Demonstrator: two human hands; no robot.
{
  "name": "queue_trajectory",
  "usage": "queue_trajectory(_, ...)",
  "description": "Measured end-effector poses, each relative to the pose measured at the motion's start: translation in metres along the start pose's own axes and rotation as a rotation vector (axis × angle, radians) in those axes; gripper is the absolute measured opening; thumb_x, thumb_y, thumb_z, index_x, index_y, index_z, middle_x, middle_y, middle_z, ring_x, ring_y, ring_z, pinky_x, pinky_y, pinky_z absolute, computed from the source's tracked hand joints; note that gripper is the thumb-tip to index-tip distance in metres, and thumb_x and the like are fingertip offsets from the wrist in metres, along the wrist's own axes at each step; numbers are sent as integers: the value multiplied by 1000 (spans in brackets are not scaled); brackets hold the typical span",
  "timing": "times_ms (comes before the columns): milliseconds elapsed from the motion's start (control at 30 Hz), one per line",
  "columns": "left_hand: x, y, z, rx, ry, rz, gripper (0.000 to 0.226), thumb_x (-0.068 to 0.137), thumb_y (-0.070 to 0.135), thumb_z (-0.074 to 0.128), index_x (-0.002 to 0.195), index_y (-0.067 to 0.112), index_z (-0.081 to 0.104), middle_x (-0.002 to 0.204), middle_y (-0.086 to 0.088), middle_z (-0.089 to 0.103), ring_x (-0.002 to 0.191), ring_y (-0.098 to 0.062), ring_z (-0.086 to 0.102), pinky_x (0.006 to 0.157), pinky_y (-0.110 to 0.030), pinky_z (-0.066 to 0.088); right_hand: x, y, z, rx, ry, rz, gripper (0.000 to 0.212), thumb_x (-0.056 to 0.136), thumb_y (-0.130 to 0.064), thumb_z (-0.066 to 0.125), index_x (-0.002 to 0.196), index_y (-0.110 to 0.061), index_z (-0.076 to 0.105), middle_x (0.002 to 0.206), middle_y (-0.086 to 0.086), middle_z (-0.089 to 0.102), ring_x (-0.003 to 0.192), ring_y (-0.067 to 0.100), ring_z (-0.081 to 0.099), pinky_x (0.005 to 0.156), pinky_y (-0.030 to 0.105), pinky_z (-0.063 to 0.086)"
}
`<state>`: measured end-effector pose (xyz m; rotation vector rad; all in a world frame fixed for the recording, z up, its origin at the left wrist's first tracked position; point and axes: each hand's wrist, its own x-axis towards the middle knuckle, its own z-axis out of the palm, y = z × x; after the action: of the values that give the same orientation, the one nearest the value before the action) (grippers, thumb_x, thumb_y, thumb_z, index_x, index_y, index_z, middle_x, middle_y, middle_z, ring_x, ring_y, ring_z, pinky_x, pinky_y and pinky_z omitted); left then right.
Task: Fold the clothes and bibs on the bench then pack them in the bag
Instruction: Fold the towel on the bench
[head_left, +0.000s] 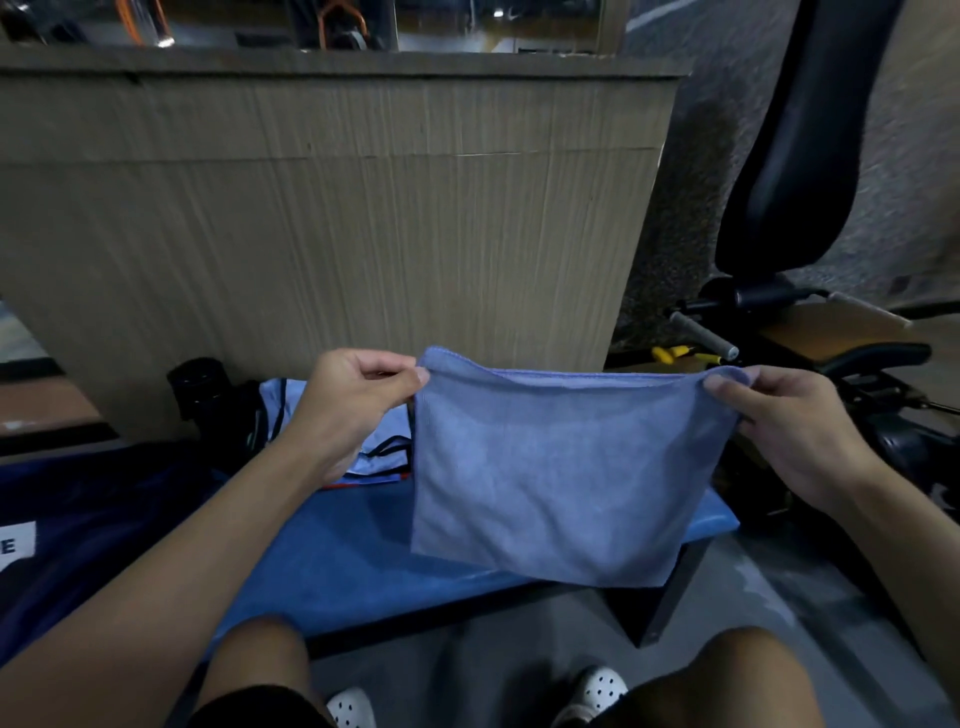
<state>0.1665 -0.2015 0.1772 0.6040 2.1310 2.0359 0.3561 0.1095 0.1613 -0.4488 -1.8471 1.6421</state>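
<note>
Soft blue cloth (566, 467) showing a fine matt towelling nap, blue padded worktop (353, 545) looking smooth with a faint sheen, wood-grain panel (332, 218) appearing matt and finely ribbed, black seat back (795, 145) gleaming glossy, grey floor (519, 639) looking rough and speckled

A wooden panel (363, 234) closes the worktop's (332, 561) far edge. Dark navy fabric (93, 519) covers its left part; a light blue bib (384, 441) and a black cylinder (200, 384) fill the back left. The cloth (561, 478), hanging between the left hand (353, 400) and right hand (789, 431), screens the right half. Bare surface lies open at the middle front. A black padded machine (800, 145) and its grip handle (704, 335) crowd the right end.
</note>
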Motion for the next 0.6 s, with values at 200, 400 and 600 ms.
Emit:
queue_trajectory(200, -1, 2, -1, 37, -41, 55, 19, 86, -10, 67, 87, 7, 75, 87, -8, 77, 85, -15, 71, 86, -25, 56, 3, 2, -12, -47, -32, -15, 83, 29, -64, 90, 80, -4, 65, 81, 15, 69, 75, 21, 67, 68, 24, 57)
queue_trajectory(400, -5, 3, 0, 199, -128, 87, 38, 88, -16, 56, 82, 15, 76, 85, -2, 77, 81, -6, 68, 82, -15, 53, 4, -2, -8, -15, -8, 22, 8, 82, -6, 71, 81, -5, 63, 86, 15, 66, 88, 28, 63, 75, 25, 56)
queue_trajectory(600, 4, -5, -5, 477, -193, 94, 50, 83, -9, 54, 71, 33, 78, 85, -31, 70, 75, -20, 51, 72, -35, 39, 8, -1, -9, -15, -7, 16, 8, 77, -10, 73, 77, -8, 66, 79, 11, 67, 80, 22, 65, 72, 24, 56)
